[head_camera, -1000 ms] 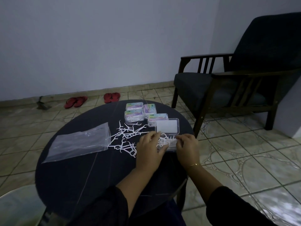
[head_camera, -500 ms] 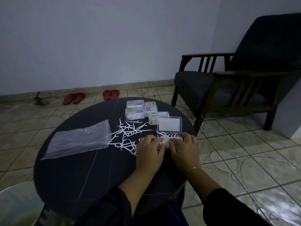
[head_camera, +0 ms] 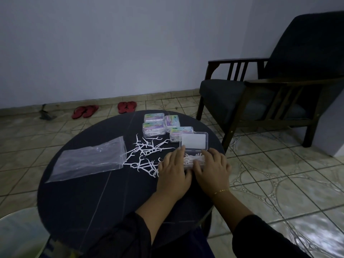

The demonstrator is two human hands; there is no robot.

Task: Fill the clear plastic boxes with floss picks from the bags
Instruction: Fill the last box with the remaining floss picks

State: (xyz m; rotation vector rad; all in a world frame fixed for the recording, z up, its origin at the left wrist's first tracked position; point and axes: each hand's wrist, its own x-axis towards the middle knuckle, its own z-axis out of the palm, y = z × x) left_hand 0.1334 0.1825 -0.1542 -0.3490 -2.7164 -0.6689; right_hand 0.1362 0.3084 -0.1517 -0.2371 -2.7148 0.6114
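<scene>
Both hands, left (head_camera: 174, 169) and right (head_camera: 212, 169), fingers flat on open box (head_camera: 193, 146); labels unreadable

My left hand (head_camera: 174, 169) and right hand (head_camera: 212, 167) lie palm-down side by side over the open box (head_camera: 193, 146), fingers pressing its floss picks, forearms reaching forward.

On the table (head_camera: 89, 202): bag (head_camera: 87, 159) at left, loose floss picks (head_camera: 145, 151) just right of it, open box (head_camera: 193, 151) further right under both hands, lid tipped back. Behind the picks, four closed boxes (head_camera: 154, 125) clustered together. Beyond the table, armchair (head_camera: 260, 94) at right, sandals (head_camera: 104, 109) on the floor by the wall.
</scene>
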